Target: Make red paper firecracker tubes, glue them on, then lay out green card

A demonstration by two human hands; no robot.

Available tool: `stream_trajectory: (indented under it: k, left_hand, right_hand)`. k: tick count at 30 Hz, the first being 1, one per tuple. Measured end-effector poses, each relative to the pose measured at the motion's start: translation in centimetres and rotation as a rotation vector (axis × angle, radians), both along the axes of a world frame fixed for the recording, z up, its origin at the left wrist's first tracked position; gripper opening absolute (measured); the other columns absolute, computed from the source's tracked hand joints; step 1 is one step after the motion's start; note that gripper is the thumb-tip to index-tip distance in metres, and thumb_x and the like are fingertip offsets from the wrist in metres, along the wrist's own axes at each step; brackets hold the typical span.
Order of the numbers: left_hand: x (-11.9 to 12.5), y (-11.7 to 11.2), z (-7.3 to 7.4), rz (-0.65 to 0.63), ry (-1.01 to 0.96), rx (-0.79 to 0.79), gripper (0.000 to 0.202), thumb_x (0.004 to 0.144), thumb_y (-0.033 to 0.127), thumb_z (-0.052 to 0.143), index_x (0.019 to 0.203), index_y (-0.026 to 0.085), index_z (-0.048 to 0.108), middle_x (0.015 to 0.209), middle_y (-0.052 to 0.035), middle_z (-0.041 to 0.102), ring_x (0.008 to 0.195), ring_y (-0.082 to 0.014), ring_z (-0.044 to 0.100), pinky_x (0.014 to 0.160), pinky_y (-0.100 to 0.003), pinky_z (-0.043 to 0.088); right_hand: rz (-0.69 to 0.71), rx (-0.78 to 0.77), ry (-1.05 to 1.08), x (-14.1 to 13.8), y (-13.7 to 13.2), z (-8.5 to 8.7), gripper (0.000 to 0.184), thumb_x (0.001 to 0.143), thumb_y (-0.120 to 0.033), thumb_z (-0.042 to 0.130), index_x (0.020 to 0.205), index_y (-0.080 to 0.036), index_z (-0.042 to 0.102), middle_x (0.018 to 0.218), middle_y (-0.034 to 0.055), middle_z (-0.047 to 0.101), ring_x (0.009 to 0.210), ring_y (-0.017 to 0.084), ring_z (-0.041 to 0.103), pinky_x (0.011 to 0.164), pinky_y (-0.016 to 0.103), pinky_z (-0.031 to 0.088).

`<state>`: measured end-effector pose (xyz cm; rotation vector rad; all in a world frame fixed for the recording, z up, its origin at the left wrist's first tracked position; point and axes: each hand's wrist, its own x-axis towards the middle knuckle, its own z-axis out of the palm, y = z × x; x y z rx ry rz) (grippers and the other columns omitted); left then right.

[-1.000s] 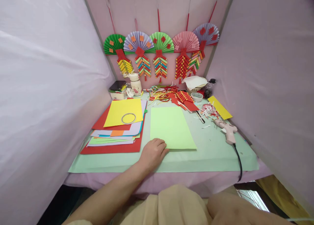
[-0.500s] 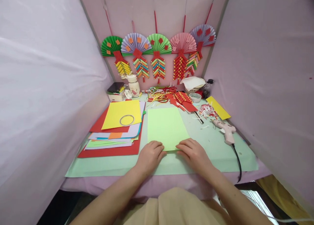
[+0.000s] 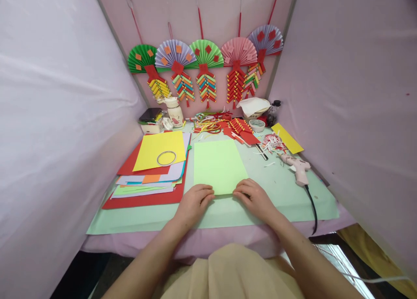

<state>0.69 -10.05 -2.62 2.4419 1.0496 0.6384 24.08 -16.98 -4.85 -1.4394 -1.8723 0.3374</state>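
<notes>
A light green sheet of paper lies flat on the pale green mat in front of me. My left hand pinches its near left corner with curled fingers. At the near right corner, my right hand grips the sheet's edge the same way. Both hands rest on the mat, about a sheet's width apart.
A stack of coloured sheets with a yellow one and a thin ring on top lies at the left. A pink glue gun with a black cord is at the right. Paper scraps, a bowl and paper fans fill the back.
My right hand has come up from my lap to the sheet's near right corner. Both hands now hold the near edge, which sits slightly farther from me.
</notes>
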Motion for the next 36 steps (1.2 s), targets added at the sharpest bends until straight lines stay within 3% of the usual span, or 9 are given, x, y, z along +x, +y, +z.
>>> stream_trajectory:
  k: [5, 9, 11, 15, 17, 19, 23, 26, 36]
  left_hand:
    - [-0.9, 0.2, 0.5, 0.021, -0.039, -0.110, 0.022, 0.090, 0.031, 0.053, 0.091, 0.024, 0.073, 0.108, -0.0024, 0.071, 0.100, -0.0186, 0.065, 0.090, -0.033, 0.053]
    - [-1.4, 1.7, 2.4, 0.047, -0.032, 0.007, 0.029, 0.092, 0.035, 0.046, 0.103, 0.022, 0.069, 0.112, -0.0045, 0.070, 0.106, -0.0192, 0.064, 0.094, -0.034, 0.051]
    - [-1.2, 4.1, 4.0, 0.057, 0.040, 0.124, 0.033, 0.094, 0.036, 0.043, 0.111, 0.020, 0.066, 0.118, -0.0061, 0.067, 0.111, -0.0204, 0.060, 0.099, -0.037, 0.047]
    - [-0.2, 11.9, 6.2, 0.158, 0.333, 0.315, 0.034, 0.092, 0.026, 0.042, 0.118, 0.015, 0.062, 0.129, -0.0117, 0.059, 0.121, -0.0249, 0.053, 0.103, -0.039, 0.041]
    - [0.4, 15.3, 6.0, 0.194, 0.530, 0.337, 0.034, 0.090, 0.019, 0.042, 0.117, 0.013, 0.061, 0.130, -0.0139, 0.058, 0.122, -0.0264, 0.051, 0.101, -0.039, 0.041]
    - [0.8, 17.3, 5.1, 0.178, 0.629, 0.344, 0.032, 0.088, 0.023, 0.048, 0.115, 0.012, 0.061, 0.130, -0.0151, 0.057, 0.125, -0.0283, 0.048, 0.103, -0.040, 0.039]
    - [0.8, 17.3, 2.6, 0.152, 0.681, 0.337, 0.041, 0.091, 0.038, 0.047, 0.122, 0.013, 0.056, 0.141, -0.0155, 0.048, 0.135, -0.0306, 0.035, 0.110, -0.048, 0.026]
    - [0.0, 16.5, 1.7, 0.168, 0.698, 0.312, 0.046, 0.093, 0.044, 0.040, 0.122, 0.013, 0.056, 0.143, -0.0155, 0.046, 0.137, -0.0310, 0.032, 0.111, -0.050, 0.023]
    - [-2.8, 15.9, 3.2, 0.225, 0.700, 0.332, 0.054, 0.091, 0.055, 0.038, 0.122, 0.017, 0.060, 0.146, -0.0145, 0.042, 0.136, -0.0357, 0.032, 0.111, -0.052, 0.021]
  right_hand:
    - [-0.017, -0.042, 0.033, 0.0, 0.0, 0.2, 0.017, 0.092, -0.025, 0.054, 0.080, -0.021, 0.066, 0.087, 0.0032, 0.063, 0.085, 0.018, 0.056, 0.078, 0.032, 0.043]
    - [-0.009, -0.055, 0.033, 0.0, 0.1, 0.3, 0.017, 0.092, -0.025, 0.054, 0.079, -0.022, 0.065, 0.086, 0.0027, 0.063, 0.084, 0.017, 0.056, 0.078, 0.032, 0.042]
    - [-0.009, -0.050, 0.024, -0.1, 0.1, 0.3, 0.017, 0.092, -0.025, 0.055, 0.079, -0.022, 0.064, 0.087, 0.0027, 0.063, 0.084, 0.017, 0.056, 0.078, 0.032, 0.042]
    - [-0.014, -0.040, -0.002, -0.2, 0.0, 0.3, 0.017, 0.092, -0.024, 0.054, 0.079, -0.021, 0.064, 0.086, 0.0032, 0.063, 0.084, 0.018, 0.055, 0.077, 0.032, 0.042]
    - [-0.016, -0.038, -0.008, -0.2, 0.0, 0.3, 0.017, 0.092, -0.023, 0.054, 0.079, -0.021, 0.064, 0.086, 0.0032, 0.063, 0.083, 0.017, 0.055, 0.076, 0.032, 0.042]
    - [-0.015, -0.038, -0.009, -0.2, 0.0, 0.3, 0.017, 0.092, -0.023, 0.054, 0.079, -0.021, 0.064, 0.086, 0.0030, 0.062, 0.083, 0.017, 0.055, 0.076, 0.032, 0.042]
    - [-0.011, -0.032, -0.014, -0.3, 0.0, 0.3, 0.017, 0.093, -0.023, 0.053, 0.079, -0.021, 0.063, 0.086, 0.0031, 0.062, 0.083, 0.018, 0.055, 0.076, 0.032, 0.041]
    - [-0.014, -0.029, -0.021, -0.3, -0.1, 0.4, 0.018, 0.093, -0.024, 0.052, 0.079, -0.021, 0.063, 0.086, 0.0033, 0.062, 0.083, 0.018, 0.055, 0.076, 0.033, 0.041]
    - [-0.024, -0.036, -0.035, -0.3, -0.1, 0.4, 0.017, 0.093, -0.023, 0.052, 0.080, -0.022, 0.062, 0.087, 0.0024, 0.062, 0.083, 0.017, 0.055, 0.077, 0.032, 0.042]
